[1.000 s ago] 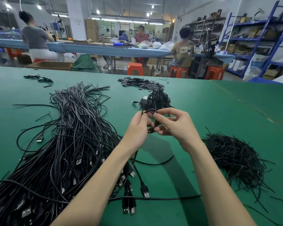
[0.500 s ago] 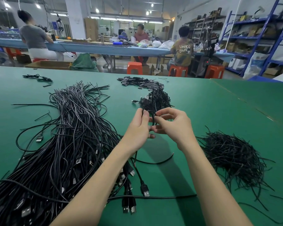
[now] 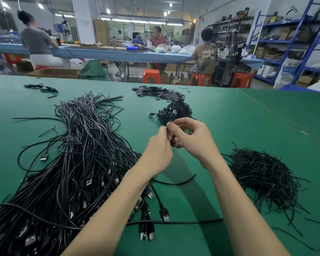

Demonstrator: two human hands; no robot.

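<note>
My left hand (image 3: 158,151) and my right hand (image 3: 191,139) meet above the green table (image 3: 248,126), fingertips together. Both pinch a small coiled black cable (image 3: 172,140), mostly hidden between the fingers. A large heap of loose black USB cables (image 3: 72,163) lies to the left, its plugs pointing toward me. Just beyond my hands sits a pile of coiled, bundled cables (image 3: 174,111). A mound of short black twist ties (image 3: 262,176) lies to the right of my right forearm.
Flat black pieces (image 3: 155,91) are scattered at the table's far side, and a small cable bundle (image 3: 42,87) lies far left. Single cables (image 3: 174,222) cross the table under my arms. Beyond stand orange stools (image 3: 151,75), seated workers at a blue bench and blue shelving (image 3: 303,43).
Both hands have lifted slightly away from me toward the pile of coiled cables and drawn closer together; the loop seen between them earlier is now tucked inside the fingers.
</note>
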